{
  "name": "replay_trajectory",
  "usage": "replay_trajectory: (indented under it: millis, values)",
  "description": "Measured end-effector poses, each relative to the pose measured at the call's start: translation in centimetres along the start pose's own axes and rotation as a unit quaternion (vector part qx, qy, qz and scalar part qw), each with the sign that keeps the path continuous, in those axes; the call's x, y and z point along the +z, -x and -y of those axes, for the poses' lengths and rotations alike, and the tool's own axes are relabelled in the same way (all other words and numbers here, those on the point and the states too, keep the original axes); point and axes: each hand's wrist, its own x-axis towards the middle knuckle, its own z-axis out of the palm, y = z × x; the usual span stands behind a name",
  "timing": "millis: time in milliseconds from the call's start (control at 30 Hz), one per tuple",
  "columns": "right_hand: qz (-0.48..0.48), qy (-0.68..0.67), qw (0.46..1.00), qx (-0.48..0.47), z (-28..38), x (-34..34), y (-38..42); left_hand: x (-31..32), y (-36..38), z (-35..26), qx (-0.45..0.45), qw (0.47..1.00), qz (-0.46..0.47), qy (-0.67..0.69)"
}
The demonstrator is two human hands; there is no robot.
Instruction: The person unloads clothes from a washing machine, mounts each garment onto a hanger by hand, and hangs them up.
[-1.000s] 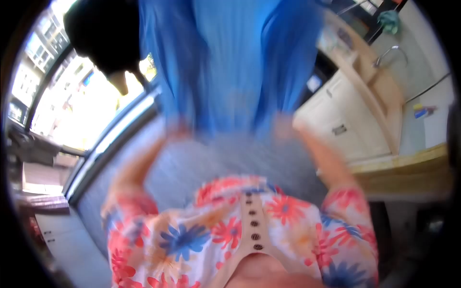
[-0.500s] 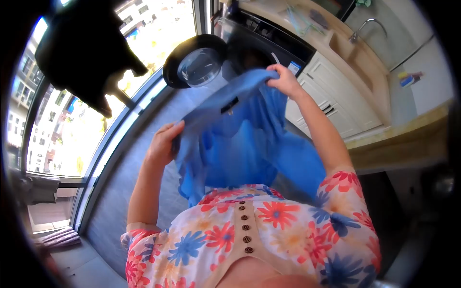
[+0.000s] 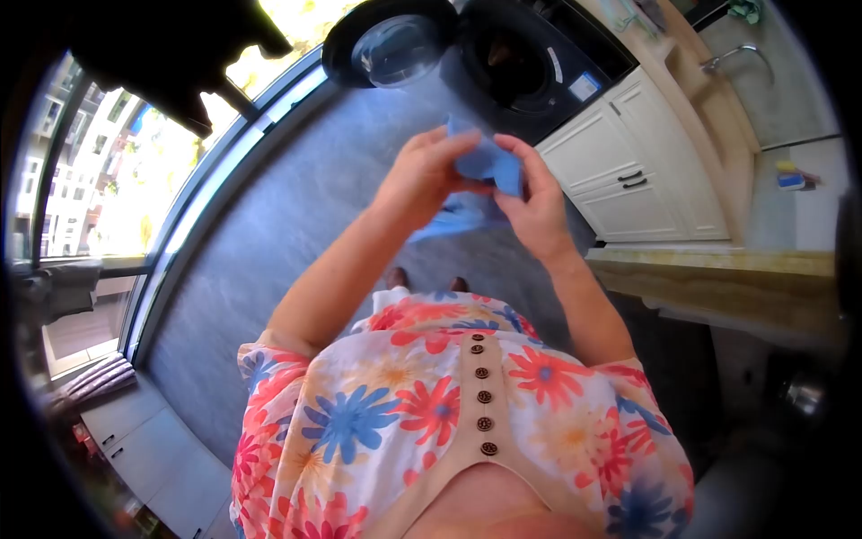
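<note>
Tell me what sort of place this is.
Probably a home laundry room or enclosed balcony: an open front-loading washing machine, a curved faucet and a large window suggest it.

no text readable; label (image 3: pixel 585 86) on the washing machine (image 3: pixel 539 67) too small

White cabinet (image 3: pixel 620 166) beneath a beige counter (image 3: pixel 721 144)

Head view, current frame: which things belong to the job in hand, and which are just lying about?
In the job:
- blue cloth, held up in front of the body
- left hand and right hand, both gripping it

Just about, untouched:
- washing machine, door open; any part in the job is unclear
- tap
- small blue-and-yellow item on the counter
</note>
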Motion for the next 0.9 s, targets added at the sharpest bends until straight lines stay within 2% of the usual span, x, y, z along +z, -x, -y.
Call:
replay_trajectory:
  millis: [33,100,167,233,300,333,433,467,567,600,633,700,767,900]
  values:
    - [0.037,-0.029,0.998,0.032,0.3,-0.9,-0.3,-1.6,-0.3,-1.0,-0.029,0.995,0.048,-0.082]
    - [0.037,-0.100,0.992,0.070,0.6,-2.3,-0.5,-5.4,-0.2,-1.6,0.015,0.957,0.068,-0.281]
    - [0.042,-0.186,0.973,0.133,0.5,-3.7,-0.6,-6.8,-0.5,-0.2,0.176,0.876,0.048,-0.447]
    - [0.042,-0.183,0.976,0.115,1.2,-3.5,-0.4,-7.6,-0.7,1.4,0.200,0.838,0.087,-0.500]
    - [0.049,-0.174,0.976,0.125,1.8,-4.0,-0.3,-6.8,-1.8,2.8,0.106,0.865,0.189,-0.453]
    - [0.054,-0.164,0.975,0.137,2.0,-4.5,-0.2,-6.6,-1.7,3.0,-0.022,0.926,0.206,-0.317]
    - [0.001,-0.185,0.968,0.171,2.8,-5.7,0.1,-4.8,-0.8,3.3,0.047,0.919,0.206,-0.334]
    - [-0.006,-0.188,0.966,0.174,3.0,-5.6,0.2,-3.7,0.0,3.3,0.120,0.883,0.179,-0.417]
    - [0.042,-0.138,0.978,0.149,2.3,-5.9,0.9,-2.6,-0.2,5.7,0.141,0.851,0.095,-0.496]
    - [0.051,-0.113,0.979,0.162,2.2,-6.5,1.0,-4.2,-1.1,7.2,0.156,0.871,0.064,-0.462]
    - [0.060,-0.089,0.979,0.174,2.1,-7.4,1.2,-5.1,-1.4,6.6,0.009,0.929,0.060,-0.365]
    - [0.077,-0.022,0.979,0.185,1.9,-8.7,1.6,-5.4,-1.3,5.0,-0.061,0.950,0.106,-0.287]
    - [0.095,0.064,0.977,0.179,2.1,-9.4,1.7,-4.7,-1.4,4.6,-0.088,0.935,0.131,-0.318]
    - [0.158,0.064,0.962,0.215,0.8,-9.8,2.0,-3.5,-1.3,4.7,-0.110,0.918,0.147,-0.350]
